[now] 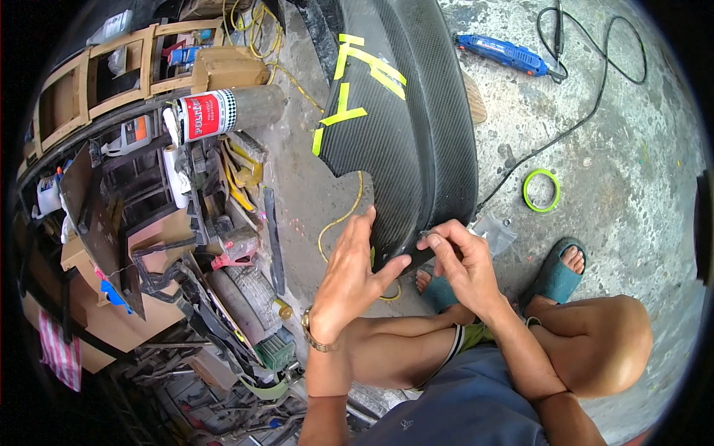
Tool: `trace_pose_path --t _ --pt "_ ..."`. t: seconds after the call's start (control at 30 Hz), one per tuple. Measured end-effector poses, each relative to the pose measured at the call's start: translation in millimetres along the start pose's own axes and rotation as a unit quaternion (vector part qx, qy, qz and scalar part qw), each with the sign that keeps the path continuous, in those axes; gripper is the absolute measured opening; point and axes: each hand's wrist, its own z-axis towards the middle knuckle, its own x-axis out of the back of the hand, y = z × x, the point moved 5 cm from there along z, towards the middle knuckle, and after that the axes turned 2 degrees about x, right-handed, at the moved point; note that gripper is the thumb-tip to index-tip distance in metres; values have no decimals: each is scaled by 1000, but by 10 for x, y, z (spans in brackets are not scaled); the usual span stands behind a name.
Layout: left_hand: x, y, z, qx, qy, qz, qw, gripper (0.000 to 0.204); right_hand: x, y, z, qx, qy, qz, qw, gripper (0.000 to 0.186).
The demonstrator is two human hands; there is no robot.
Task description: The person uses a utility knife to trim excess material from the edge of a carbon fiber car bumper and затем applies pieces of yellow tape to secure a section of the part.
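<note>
A dark carbon-fibre panel [405,149] with a curved ridge extends away from me, strips of yellow-green tape [346,117] stuck along its left side. At its near end, my left hand [349,279] rests against the left edge, fingers stretched out and the thumb spread toward the tip. My right hand [465,264] is on the right of that same tip. Its thumb and index finger are pinched together close to the panel's surface. Whatever small thing they may hold is too small to make out.
On the floor to the right lie a blue rotary tool [506,53] with a black cord, a green tape roll [527,195] and a clear plastic bag [497,235]. Leftward are a red-and-white can [210,115], a cardboard box [232,68] and cluttered shelving. A yellow cord [338,221] runs beneath the panel.
</note>
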Motion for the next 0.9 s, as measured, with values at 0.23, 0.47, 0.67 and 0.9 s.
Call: trace_pose_path --t 0.23,0.47,0.67,0.9 --pt "1 -92 81 81 66 -55 993 53 21 -3 -41 -49 55 7 997 14" --pt "-3 70 3 -31 34 48 998 68 44 30 -72 -34 42 -27 998 14" --pt "33 40 -1 11 85 38 996 60 21 30 -67 -48 65 42 996 14" --pt "503 5 -183 -26 302 29 953 14 86 40 -97 -13 117 66 991 19"
